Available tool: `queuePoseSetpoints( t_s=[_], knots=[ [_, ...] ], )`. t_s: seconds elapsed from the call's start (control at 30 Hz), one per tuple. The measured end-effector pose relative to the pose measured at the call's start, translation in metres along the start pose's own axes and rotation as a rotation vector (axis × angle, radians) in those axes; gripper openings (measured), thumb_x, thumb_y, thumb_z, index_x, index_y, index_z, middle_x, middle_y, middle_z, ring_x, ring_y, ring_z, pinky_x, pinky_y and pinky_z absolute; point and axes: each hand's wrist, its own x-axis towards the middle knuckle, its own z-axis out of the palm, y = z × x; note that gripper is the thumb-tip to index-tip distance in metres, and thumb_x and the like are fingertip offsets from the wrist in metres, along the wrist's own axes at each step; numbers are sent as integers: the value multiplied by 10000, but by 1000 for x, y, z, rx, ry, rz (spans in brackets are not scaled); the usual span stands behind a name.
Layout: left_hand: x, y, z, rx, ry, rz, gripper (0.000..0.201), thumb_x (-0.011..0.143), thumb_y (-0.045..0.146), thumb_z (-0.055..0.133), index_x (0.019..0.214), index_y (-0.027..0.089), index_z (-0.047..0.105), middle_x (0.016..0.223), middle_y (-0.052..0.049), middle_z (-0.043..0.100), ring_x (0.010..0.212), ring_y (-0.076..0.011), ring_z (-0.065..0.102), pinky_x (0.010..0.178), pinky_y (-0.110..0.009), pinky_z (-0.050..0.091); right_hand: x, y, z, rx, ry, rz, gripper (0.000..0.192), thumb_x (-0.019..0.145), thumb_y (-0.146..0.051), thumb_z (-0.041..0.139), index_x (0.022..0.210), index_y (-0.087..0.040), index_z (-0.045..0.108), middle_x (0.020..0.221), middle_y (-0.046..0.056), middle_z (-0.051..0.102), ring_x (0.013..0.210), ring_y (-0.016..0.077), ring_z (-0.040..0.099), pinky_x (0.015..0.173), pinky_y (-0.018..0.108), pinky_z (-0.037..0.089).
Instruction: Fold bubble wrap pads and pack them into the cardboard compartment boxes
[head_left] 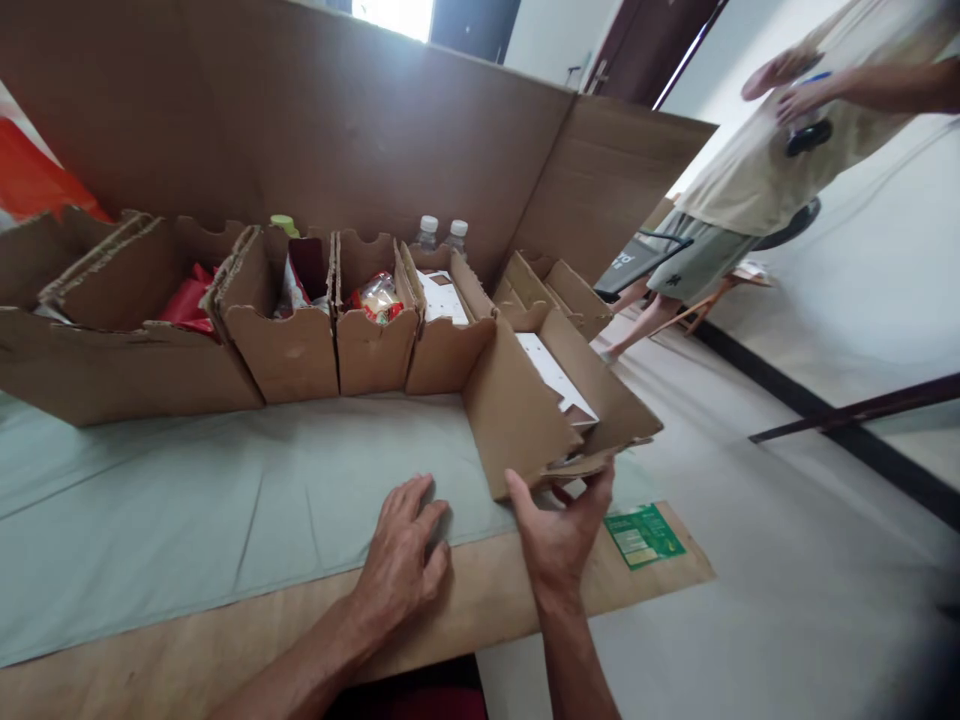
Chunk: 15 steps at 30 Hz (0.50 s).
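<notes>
My right hand (561,540) grips the near end of a cardboard box (517,415), thumb at its left corner and fingers along the right. Part of those fingers is hidden by the box. Inside it lies a white piece with cut-outs (556,378). My left hand (405,550) rests palm down near the cloth's front edge, fingers loosely apart, holding nothing. The pale green cloth (180,490) lies under it. A green packet (645,536) lies on the wooden table corner, right of my right hand.
Several cardboard bins (281,350) stand in a row, holding red packages (191,300), a snack packet (379,297) and white pieces (444,297). Behind them are two white-capped bottles (427,232) and a tall cardboard panel (337,130). Another person (795,170) stands at the right, holding a dark object.
</notes>
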Motion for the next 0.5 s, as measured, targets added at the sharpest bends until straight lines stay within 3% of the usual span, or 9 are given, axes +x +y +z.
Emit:
queuePoseSetpoints(
  t_s=[0.1, 0.27, 0.5],
  knots=[
    [0, 3, 0, 39, 18, 28, 427, 804, 122, 549, 1200, 136, 709, 1476, -238, 565, 1372, -409, 537, 1105, -673, 481, -5, -5, 4, -46, 96, -66, 1065, 782, -467, 838, 1628, -213, 242, 1522, 229, 414, 1383, 394, 491, 911, 537, 632],
    [-1, 3, 1, 66, 31, 55, 397, 811, 115, 544, 1173, 136, 705, 1458, -237, 572, 1354, -403, 545, 1095, -669, 496, 10, 8, 4, -49, 77, -131, 1018, 788, -473, 819, 1609, -194, 286, 1483, 221, 453, 1344, 389, 511, 893, 535, 628],
    [-5, 3, 4, 146, 51, 88, 394, 825, 97, 538, 1187, 155, 680, 1476, -222, 557, 1370, -393, 539, 1105, -673, 497, 31, 31, -4, -16, -48, 39, 1060, 734, -541, 844, 1584, -213, 302, 1465, 180, 506, 1323, 347, 537, 926, 501, 600]
  ],
)
